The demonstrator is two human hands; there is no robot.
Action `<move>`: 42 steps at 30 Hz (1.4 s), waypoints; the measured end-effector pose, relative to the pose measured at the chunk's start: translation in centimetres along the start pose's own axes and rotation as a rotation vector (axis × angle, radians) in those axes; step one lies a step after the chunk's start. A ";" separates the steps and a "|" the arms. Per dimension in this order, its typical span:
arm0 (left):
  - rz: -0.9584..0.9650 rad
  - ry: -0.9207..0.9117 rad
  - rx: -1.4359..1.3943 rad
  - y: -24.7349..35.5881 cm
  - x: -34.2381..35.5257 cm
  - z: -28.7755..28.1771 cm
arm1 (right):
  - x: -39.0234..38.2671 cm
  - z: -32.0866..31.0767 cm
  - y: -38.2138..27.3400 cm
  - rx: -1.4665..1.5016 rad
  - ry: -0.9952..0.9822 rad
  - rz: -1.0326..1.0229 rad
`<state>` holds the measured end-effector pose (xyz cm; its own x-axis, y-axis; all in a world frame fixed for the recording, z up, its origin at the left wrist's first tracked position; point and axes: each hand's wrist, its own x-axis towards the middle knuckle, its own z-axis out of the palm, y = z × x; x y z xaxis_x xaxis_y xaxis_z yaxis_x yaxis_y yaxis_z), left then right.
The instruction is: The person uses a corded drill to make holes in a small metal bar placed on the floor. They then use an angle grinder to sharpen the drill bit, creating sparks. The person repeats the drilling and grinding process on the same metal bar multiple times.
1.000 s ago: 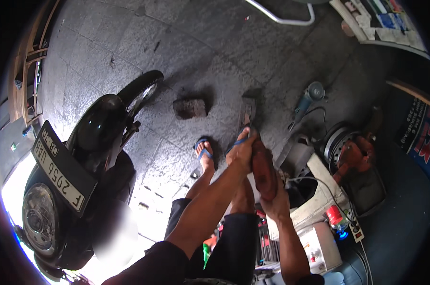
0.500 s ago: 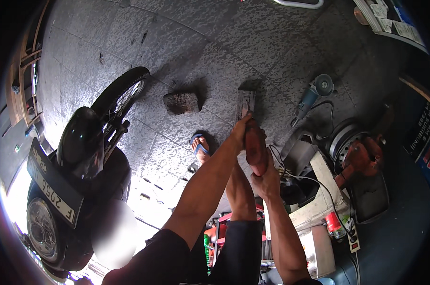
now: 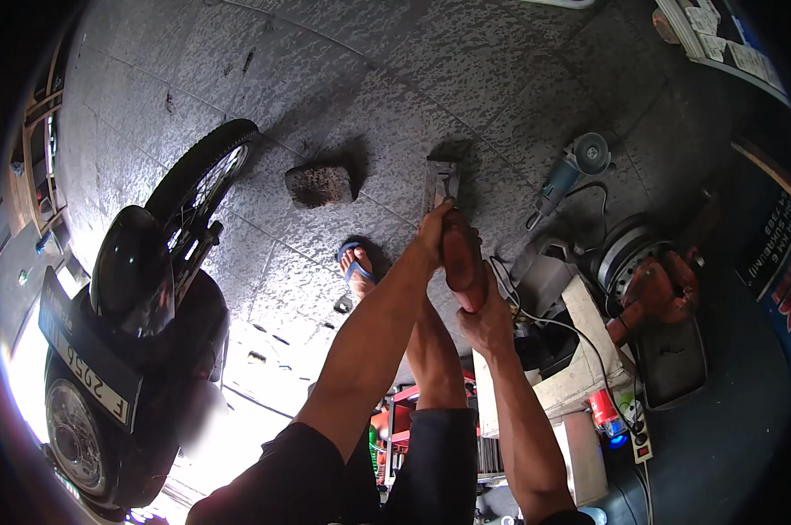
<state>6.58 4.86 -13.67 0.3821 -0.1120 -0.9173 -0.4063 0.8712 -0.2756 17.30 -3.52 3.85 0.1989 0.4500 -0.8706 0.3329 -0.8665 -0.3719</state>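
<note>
Both hands are closed on a long, reddish-brown object [image 3: 463, 267] with rounded ends, whose exact kind I cannot make out. My left hand [image 3: 433, 233] grips its far end from the left side. Around its near end, low on the right, curls my right hand [image 3: 487, 324]. Just past my left hand, a narrow grey metal piece [image 3: 441, 179] stands on or close to the floor. Whether it touches the reddish-brown object is hidden by my fingers. A rough dark block [image 3: 320, 186] lies on the floor to the left, beyond my sandalled foot [image 3: 357, 264].
A parked motorcycle [image 3: 142, 289] fills the left side. On the right lie a blue-green angle grinder [image 3: 567, 178] with its cord, a wheel rim [image 3: 624, 278] beside a red metal part [image 3: 662, 293], and a cluttered pale bench [image 3: 583, 346]. A power strip [image 3: 643, 442] is at lower right.
The view has shifted slightly, so everything sits a little further left. Both hands keep their hold on the reddish-brown object, with hardly any change in position.
</note>
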 end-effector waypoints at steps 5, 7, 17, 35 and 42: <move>0.004 0.019 -0.026 -0.1 -0.7 0.5 | 0.2 -0.2 0.3 0.006 -0.007 -0.011; 0.002 0.020 -0.049 -0.1 -0.7 0.4 | 0.1 0.0 0.3 0.008 0.003 -0.025; -0.035 -0.020 -0.037 0.8 -0.4 -0.2 | 0.4 -0.2 -1.4 -0.039 0.009 -0.013; -0.012 -0.048 -0.052 3.1 -1.2 0.4 | 2.7 -1.9 -8.4 -0.365 -0.084 0.098; 0.147 0.004 -0.047 2.0 -1.3 -2.4 | 2.9 -1.9 -8.4 -0.464 -0.134 0.039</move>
<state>3.26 5.64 -13.73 0.3123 0.0133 -0.9499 -0.4965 0.8548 -0.1513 16.85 5.49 5.05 0.1093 0.3613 -0.9260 0.7094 -0.6809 -0.1820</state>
